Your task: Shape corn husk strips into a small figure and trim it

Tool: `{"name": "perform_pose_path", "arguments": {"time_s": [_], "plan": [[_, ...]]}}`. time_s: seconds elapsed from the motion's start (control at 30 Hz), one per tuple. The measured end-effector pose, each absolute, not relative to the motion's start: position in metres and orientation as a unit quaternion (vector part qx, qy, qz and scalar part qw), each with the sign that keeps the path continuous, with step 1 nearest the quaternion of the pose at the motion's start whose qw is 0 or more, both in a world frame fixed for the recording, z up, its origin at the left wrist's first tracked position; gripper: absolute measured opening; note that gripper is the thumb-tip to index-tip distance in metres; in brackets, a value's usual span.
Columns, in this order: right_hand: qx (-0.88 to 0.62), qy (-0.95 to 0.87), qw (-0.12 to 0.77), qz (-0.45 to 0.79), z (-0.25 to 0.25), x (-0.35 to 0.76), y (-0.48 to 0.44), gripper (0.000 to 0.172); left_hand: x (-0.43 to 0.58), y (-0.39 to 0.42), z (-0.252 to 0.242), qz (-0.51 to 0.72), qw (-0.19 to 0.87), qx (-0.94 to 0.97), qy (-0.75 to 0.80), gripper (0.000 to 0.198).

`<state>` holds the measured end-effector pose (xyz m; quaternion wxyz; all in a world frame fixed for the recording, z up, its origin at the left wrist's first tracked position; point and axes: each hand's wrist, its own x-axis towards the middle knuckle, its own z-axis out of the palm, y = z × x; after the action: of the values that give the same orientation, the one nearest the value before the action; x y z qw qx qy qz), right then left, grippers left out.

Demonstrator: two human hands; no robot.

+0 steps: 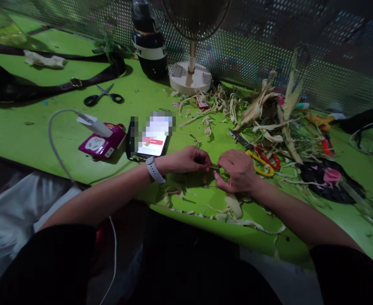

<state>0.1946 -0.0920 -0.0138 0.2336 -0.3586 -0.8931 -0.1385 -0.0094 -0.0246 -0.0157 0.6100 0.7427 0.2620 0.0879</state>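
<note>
My left hand, with a white watch on its wrist, is pinched closed on one end of a thin green-and-pale husk strip. My right hand is curled closed on the other end, and the two hands nearly touch above the green table near its front edge. Pale husk scraps lie under and in front of my right hand. Scissors with yellow and red handles rest just beyond my right hand.
A phone and a magenta power strip with a white plug and cable lie left of my hands. Black scissors, a dark strap, a black bottle and a fan base stand farther back. A husk pile fills the right.
</note>
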Motion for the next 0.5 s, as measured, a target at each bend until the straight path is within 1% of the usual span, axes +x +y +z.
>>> {"name": "perform_pose_path", "arguments": {"time_s": [0.1, 0.27, 0.5], "plan": [[-0.358, -0.892, 0.224, -0.160, -0.0129, 0.1925, -0.0911, 0.027, -0.0087, -0.0243, -0.0166, 0.089, 0.604, 0.747, 0.261, 0.018], [-0.363, -0.886, 0.234, -0.171, -0.0178, 0.1909, -0.0888, 0.017, -0.0091, -0.0240, -0.0157, 0.085, 0.599, 0.751, 0.264, 0.022], [-0.397, -0.870, 0.258, -0.139, -0.0202, 0.1914, -0.0881, 0.015, -0.0093, -0.0224, -0.0168, 0.095, 0.643, 0.716, 0.254, 0.021]]}}
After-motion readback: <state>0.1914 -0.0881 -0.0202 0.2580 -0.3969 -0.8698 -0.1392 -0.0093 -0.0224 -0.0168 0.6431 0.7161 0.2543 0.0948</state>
